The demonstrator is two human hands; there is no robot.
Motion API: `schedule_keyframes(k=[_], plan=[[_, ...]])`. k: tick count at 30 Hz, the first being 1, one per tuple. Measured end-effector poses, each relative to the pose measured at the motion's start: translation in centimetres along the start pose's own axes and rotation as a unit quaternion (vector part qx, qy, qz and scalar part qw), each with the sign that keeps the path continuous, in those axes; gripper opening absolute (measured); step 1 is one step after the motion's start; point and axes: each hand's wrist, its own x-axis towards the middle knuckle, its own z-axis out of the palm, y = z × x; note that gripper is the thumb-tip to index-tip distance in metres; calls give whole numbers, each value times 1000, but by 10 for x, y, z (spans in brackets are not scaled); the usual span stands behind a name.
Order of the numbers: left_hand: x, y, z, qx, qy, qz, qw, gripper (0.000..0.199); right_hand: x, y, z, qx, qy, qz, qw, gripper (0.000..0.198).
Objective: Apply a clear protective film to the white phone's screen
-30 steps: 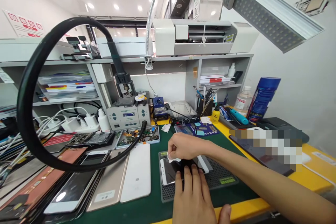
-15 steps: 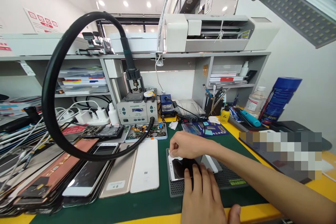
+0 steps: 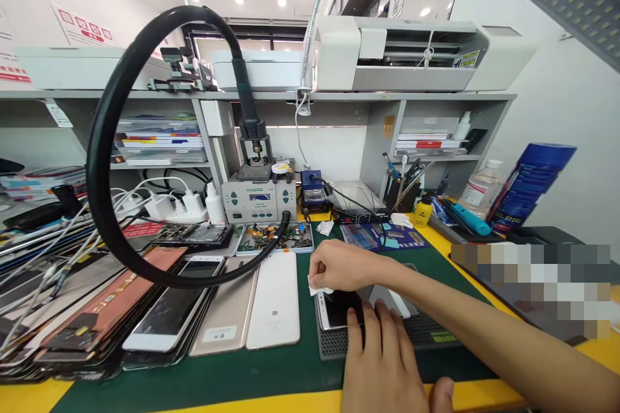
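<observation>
A smartphone with a white frame and a dark screen (image 3: 340,311) lies on a grey perforated pad (image 3: 333,344). My left hand (image 3: 380,355) is palm down with its fingers stretched out over the phone's near edge, holding it flat. Above the phone's left end, my right hand (image 3: 345,264) is closed on a crumpled white wipe (image 3: 317,288), which touches the corner there. My right forearm reaches across from the right and, together with my fingers, hides part of the phone. A pale, glossy piece (image 3: 393,300) shows between the two hands, partly covered.
Left of the pad lie a white phone back (image 3: 274,310), a gold one (image 3: 225,316) and stacked phones (image 3: 174,310). A black hose (image 3: 97,168) arches from the hot-air station (image 3: 259,200). A parts tray (image 3: 242,248), tool holder (image 3: 402,187) and yellow bottle (image 3: 422,214) stand behind.
The whole view has shifted slightly, so things sit further right. My right hand with the wipe has moved a little outward to the phone's left corner. My left hand stays on the phone.
</observation>
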Motion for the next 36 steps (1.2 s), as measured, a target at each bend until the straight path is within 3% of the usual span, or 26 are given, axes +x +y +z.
schedule_keyframes(k=[17, 21, 31, 36], plan=[[1, 5, -14, 10, 62, -4, 998, 79, -18, -21, 4, -30, -41, -23, 998, 12], [-2, 8, -13, 7, 62, -30, 998, 78, -25, -26, 5, -27, -62, -35, 997, 14], [1, 7, -26, -46, -52, -48, 996, 80, -35, -34, 6, -38, -98, -59, 993, 13], [2, 7, -24, -67, -92, -63, 992, 83, -40, -32, 7, -31, -78, -61, 995, 9]])
